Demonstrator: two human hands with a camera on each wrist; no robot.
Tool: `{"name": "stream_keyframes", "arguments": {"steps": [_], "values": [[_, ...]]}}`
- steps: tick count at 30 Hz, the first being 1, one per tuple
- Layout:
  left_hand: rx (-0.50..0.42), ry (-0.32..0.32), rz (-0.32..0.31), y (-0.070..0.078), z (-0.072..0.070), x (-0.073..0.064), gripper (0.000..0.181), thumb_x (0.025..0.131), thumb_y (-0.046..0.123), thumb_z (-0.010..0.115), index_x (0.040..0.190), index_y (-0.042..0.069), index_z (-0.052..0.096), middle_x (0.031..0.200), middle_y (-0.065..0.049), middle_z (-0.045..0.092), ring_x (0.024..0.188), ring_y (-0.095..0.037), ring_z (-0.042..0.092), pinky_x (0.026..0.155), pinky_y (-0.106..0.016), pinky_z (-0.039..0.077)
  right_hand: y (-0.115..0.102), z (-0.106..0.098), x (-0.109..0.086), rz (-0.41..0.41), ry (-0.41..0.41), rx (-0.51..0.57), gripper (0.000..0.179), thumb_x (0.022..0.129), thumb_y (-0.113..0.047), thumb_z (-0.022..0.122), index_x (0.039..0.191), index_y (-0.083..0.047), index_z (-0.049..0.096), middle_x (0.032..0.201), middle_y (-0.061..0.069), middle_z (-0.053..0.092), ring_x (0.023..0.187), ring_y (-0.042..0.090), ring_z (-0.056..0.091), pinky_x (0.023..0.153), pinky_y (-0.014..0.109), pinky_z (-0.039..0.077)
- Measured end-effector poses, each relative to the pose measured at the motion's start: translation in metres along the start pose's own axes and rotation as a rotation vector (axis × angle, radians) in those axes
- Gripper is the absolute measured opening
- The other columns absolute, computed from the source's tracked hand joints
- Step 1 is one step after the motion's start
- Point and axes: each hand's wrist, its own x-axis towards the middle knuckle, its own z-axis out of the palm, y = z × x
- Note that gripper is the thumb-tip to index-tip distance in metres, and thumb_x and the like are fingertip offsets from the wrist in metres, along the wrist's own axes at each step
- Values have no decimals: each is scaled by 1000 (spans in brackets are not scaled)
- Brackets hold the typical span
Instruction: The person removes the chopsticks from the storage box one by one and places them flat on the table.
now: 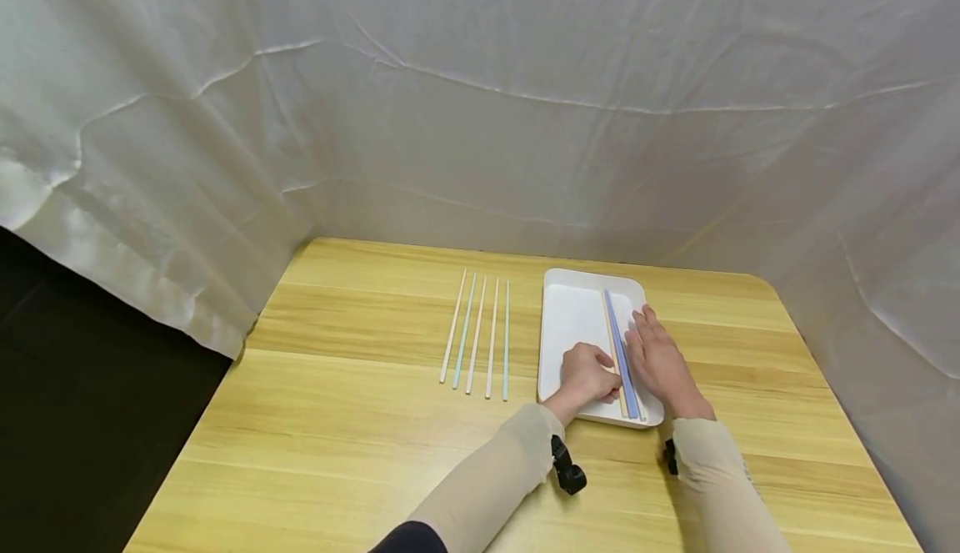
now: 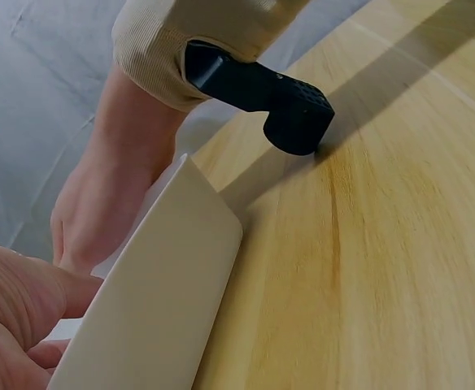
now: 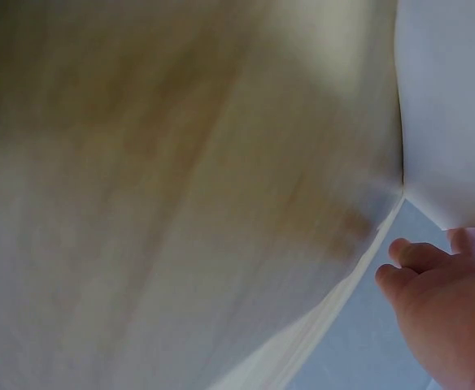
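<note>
A white tray [image 1: 573, 311] lies on the table, holding purple-blue chopsticks [image 1: 619, 344] and a pale yellow one [image 1: 609, 328] side by side along its right part. My left hand [image 1: 590, 372] reaches over the tray's near side, fingers bent, fingertips at the lower part of the yellow chopstick. Whether they pinch it I cannot tell. In the left wrist view that hand [image 2: 18, 313] is partly hidden by the tray wall [image 2: 160, 276]. Fingers straight, my right hand [image 1: 662, 361] lies along the tray's right rim, beside the chopsticks. Its fingers also show in the right wrist view.
Left of the tray, several chopsticks [image 1: 480, 336], pale pink and mint green, lie spaced apart in a row on the wooden table [image 1: 337, 419]. Pale curtains [image 1: 480, 169] hang behind and beside the table. A black wrist mount [image 1: 568, 465] sits on my left sleeve.
</note>
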Motion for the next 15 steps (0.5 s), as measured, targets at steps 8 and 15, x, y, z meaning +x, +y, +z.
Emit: {"name": "stream_keyframes", "arguments": {"steps": [8,15], "values": [[234,42,156,-3,-5,-5,22,78,9,89,95,5,76,46,3,61,42,-7,57,60,-19,56,0,0,0,-22,27,7,62,115,-32,33,161,9,27,172,32,14,154,58,22,127,70,23],[351,73,220,-5,-5,-4,26,70,13,93,83,7,72,73,-1,68,67,-13,58,61,-22,50,-2,-1,-1,-18,11,3,61,115,-30,33,161,10,26,172,32,13,156,56,20,129,67,21]]}}
